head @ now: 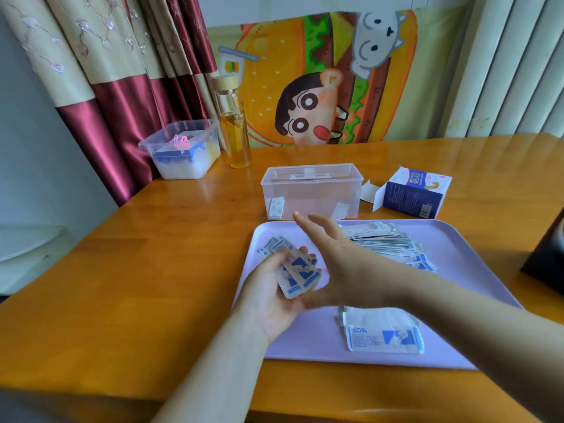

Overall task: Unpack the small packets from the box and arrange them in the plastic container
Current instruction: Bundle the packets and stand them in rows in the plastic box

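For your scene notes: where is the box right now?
In the head view, the box lies open at right, beside the container and behind the tray.

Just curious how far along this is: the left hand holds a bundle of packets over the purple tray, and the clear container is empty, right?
Not empty: the head view shows two small packets inside the clear container, leaning near its front corners. The left hand does hold a bundle of packets over the purple tray.

Soft, fairly bright daylight. Pale glare streaks the desk (457, 166) toward its far right corner. The right hand (332, 257) is motion-blurred. Wide-angle distortion curves the edges, and the corners go soft.
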